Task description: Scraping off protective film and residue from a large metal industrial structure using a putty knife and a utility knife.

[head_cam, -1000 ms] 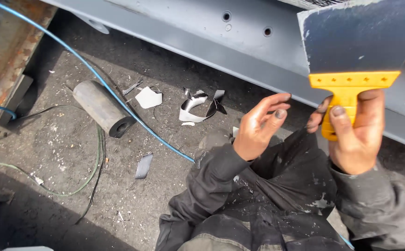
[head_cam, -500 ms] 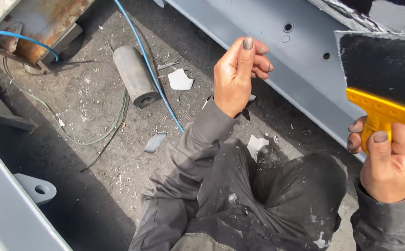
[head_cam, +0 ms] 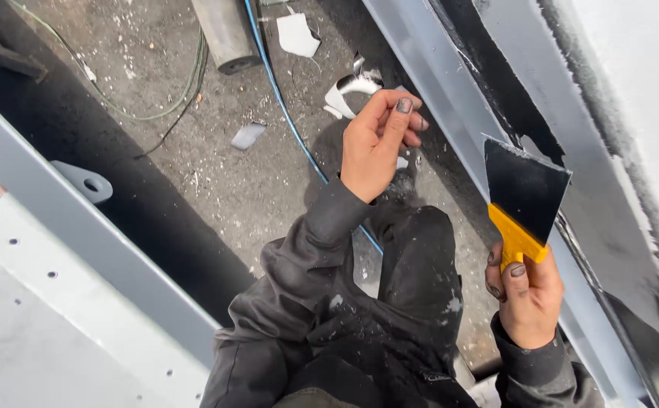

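My right hand (head_cam: 527, 295) grips the yellow handle of a wide putty knife (head_cam: 524, 189) whose dark blade points up toward a grey steel beam (head_cam: 458, 106) smeared with black and white coating. My left hand (head_cam: 377, 143) is raised in front of me, fingers curled loosely together, and nothing shows in it. Both arms wear dark, paint-flecked sleeves. My knee in dark trousers (head_cam: 413, 279) is below the hands.
A blue hose (head_cam: 284, 113) runs across the dirty concrete floor. A grey cylinder (head_cam: 226, 34) lies at the top, with white scraps (head_cam: 297, 34) and green wire (head_cam: 156, 113) nearby. A second grey beam with a lug (head_cam: 84, 181) crosses the lower left.
The view has swung right and down along the beam. My right hand with the putty knife has dropped lower in view, and my left hand has stayed raised with fingers curled.
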